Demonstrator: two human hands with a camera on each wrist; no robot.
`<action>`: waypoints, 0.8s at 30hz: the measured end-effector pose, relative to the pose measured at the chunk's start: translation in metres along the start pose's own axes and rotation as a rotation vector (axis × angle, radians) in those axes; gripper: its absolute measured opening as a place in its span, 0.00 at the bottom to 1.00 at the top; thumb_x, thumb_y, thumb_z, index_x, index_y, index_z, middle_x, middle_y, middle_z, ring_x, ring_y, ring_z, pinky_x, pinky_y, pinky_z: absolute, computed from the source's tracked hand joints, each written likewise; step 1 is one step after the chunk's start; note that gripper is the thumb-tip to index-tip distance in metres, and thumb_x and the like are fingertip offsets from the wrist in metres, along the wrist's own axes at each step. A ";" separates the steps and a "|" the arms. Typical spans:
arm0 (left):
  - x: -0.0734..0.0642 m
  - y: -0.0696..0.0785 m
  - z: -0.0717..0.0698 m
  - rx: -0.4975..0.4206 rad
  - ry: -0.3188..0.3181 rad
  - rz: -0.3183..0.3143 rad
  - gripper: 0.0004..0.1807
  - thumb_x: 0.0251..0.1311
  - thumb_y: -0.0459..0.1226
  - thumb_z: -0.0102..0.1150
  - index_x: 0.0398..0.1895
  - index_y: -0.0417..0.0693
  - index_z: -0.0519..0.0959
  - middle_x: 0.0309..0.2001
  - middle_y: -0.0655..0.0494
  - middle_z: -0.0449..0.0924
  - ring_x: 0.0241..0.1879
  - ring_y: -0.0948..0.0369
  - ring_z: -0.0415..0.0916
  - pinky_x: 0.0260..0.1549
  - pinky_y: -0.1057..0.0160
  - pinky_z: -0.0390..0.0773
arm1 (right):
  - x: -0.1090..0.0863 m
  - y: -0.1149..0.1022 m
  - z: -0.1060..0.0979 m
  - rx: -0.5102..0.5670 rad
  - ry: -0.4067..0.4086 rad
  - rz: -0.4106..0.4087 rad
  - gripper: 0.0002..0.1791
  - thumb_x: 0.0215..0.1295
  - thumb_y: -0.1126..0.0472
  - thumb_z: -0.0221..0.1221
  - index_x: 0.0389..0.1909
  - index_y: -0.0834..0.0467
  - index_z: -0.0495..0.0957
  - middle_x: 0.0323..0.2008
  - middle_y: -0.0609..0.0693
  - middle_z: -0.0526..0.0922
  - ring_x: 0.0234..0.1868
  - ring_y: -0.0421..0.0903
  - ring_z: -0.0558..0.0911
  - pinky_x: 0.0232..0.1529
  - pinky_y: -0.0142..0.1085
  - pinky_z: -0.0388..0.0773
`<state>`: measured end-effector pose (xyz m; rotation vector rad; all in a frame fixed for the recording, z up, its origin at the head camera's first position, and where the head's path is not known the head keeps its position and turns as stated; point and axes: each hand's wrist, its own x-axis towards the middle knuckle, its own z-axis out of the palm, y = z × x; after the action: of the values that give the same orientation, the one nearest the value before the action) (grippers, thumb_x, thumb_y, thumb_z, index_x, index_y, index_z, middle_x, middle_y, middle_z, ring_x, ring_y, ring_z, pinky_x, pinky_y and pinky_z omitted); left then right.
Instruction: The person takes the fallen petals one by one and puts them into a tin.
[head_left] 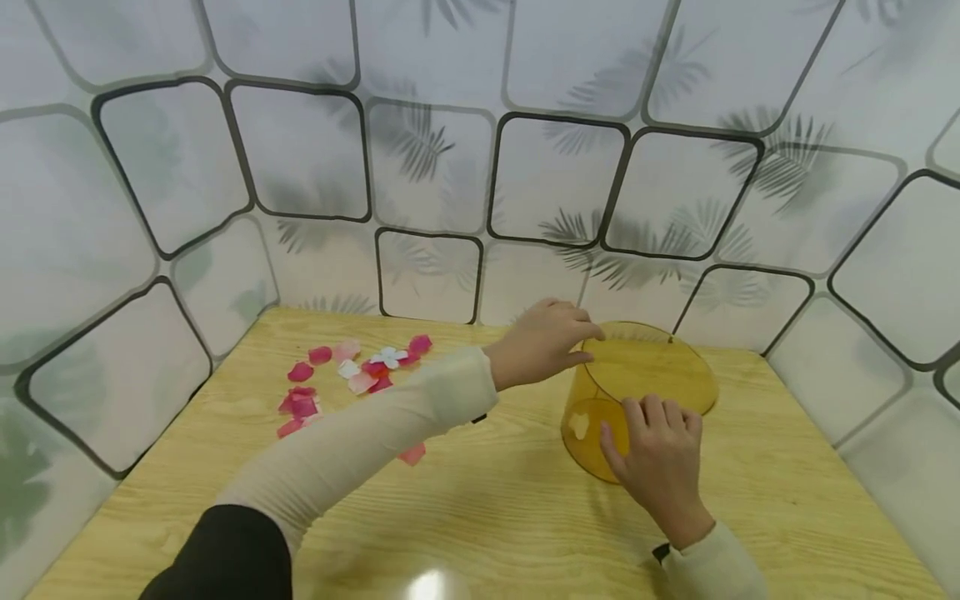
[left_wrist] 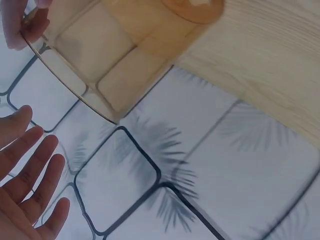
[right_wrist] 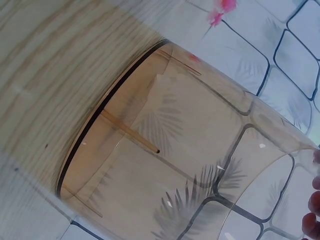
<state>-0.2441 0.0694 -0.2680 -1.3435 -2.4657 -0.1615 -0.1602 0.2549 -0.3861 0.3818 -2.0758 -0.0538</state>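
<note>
1. One amber, see-through cylinder [head_left: 581, 404] stood on the right part of the table [head_left: 480, 517], in front of the patterned backdrop [head_left: 427, 167].
2. The right hand [head_left: 663, 462] gripped its near rim, thumb outside.
3. The left hand [head_left: 540, 343] was released, fingers loosely spread near the rim's left side.
4. Pink, red and white petals [head_left: 363, 382] lay scattered at the table's left.

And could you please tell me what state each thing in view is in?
Amber container: upright, see-through, open at the top.
Right hand: gripping the container's near rim.
Left hand: fingers extended at the rim; contact unclear.
Petals: loose, scattered, some hidden behind the left sleeve.
Tabletop: bearing petals and container.
</note>
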 end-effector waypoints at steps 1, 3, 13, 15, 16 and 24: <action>-0.008 -0.003 -0.003 -0.004 0.003 0.006 0.16 0.61 0.46 0.58 0.51 0.55 0.80 0.49 0.60 0.81 0.52 0.61 0.76 0.61 0.60 0.67 | 0.000 0.000 0.000 0.001 0.005 -0.002 0.27 0.65 0.43 0.41 0.29 0.64 0.74 0.23 0.59 0.72 0.25 0.57 0.71 0.31 0.51 0.64; -0.025 -0.010 -0.008 -0.006 -0.003 0.008 0.14 0.60 0.45 0.59 0.48 0.54 0.81 0.47 0.60 0.82 0.51 0.60 0.76 0.60 0.59 0.68 | 0.001 -0.001 0.000 0.003 0.013 -0.003 0.26 0.65 0.44 0.42 0.29 0.64 0.74 0.23 0.58 0.72 0.25 0.57 0.71 0.31 0.52 0.64; -0.119 -0.057 0.017 -0.022 -0.194 -0.022 0.11 0.54 0.41 0.65 0.41 0.51 0.83 0.38 0.58 0.83 0.40 0.60 0.78 0.51 0.58 0.74 | 0.001 -0.003 0.001 0.017 0.030 0.016 0.27 0.65 0.44 0.42 0.29 0.64 0.74 0.23 0.59 0.72 0.25 0.58 0.70 0.31 0.52 0.63; -0.136 -0.063 0.028 -0.026 -0.238 -0.022 0.11 0.52 0.40 0.67 0.39 0.51 0.84 0.35 0.58 0.83 0.37 0.61 0.78 0.46 0.59 0.75 | 0.002 -0.003 0.001 0.018 0.041 0.016 0.26 0.64 0.44 0.42 0.29 0.64 0.74 0.23 0.59 0.72 0.25 0.58 0.70 0.30 0.52 0.63; -0.145 -0.066 0.033 -0.035 -0.261 -0.022 0.11 0.51 0.40 0.68 0.39 0.50 0.84 0.35 0.58 0.83 0.37 0.61 0.78 0.45 0.59 0.75 | 0.002 -0.003 0.001 0.019 0.047 0.016 0.26 0.64 0.44 0.42 0.29 0.64 0.74 0.23 0.59 0.72 0.25 0.58 0.70 0.30 0.52 0.62; -0.187 -0.073 0.063 -0.009 -0.292 0.025 0.12 0.49 0.39 0.69 0.39 0.51 0.84 0.38 0.60 0.86 0.39 0.61 0.81 0.43 0.60 0.77 | 0.002 -0.004 0.002 0.027 0.042 0.023 0.27 0.64 0.44 0.42 0.29 0.64 0.74 0.23 0.59 0.72 0.25 0.58 0.69 0.30 0.52 0.62</action>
<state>-0.2256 -0.1033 -0.3859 -1.4935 -2.6841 0.0335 -0.1614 0.2503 -0.3864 0.3722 -2.0404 -0.0039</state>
